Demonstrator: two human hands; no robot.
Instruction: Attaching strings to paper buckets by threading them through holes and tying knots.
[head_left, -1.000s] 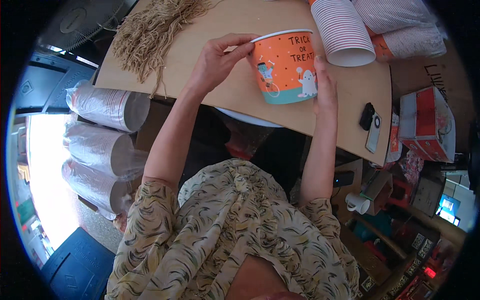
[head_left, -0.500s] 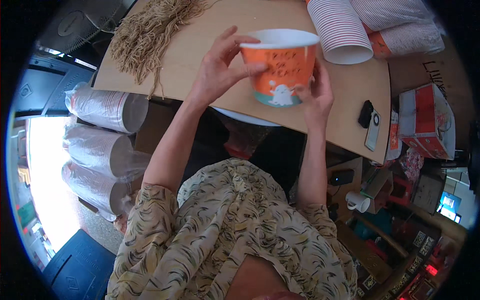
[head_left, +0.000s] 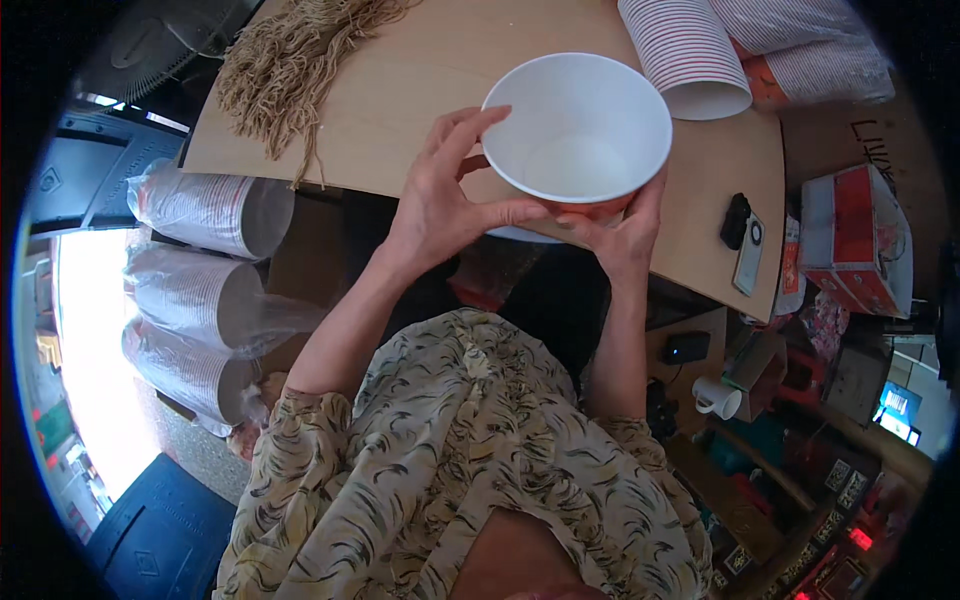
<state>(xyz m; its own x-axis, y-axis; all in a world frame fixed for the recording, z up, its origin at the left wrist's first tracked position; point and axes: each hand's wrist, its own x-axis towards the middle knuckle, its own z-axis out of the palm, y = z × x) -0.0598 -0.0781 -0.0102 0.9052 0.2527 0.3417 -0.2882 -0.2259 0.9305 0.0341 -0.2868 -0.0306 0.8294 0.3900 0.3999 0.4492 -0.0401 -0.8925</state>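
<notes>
Paper bucket [head_left: 575,130], bare and white inside, tilts its open mouth toward the person, up over the worktop's [head_left: 400,110] near edge. The left hand [head_left: 435,195] has its grip part-closed on it, fingers at the rim, thumb beneath; the right hand's [head_left: 630,235] grip is curled around the lower right side, some fingers hidden from me. Beyond, a nested stack of buckets [head_left: 690,60] lies sideways beside plastic-wrapped stacks [head_left: 825,70]. Three more wrapped stacks [head_left: 195,215] sit off left, below the worktop. Beige strings [head_left: 285,80] cover the worktop's far left; a phone-like device [head_left: 748,255] lies at its right edge, near a red-and-white carton [head_left: 850,245].
</notes>
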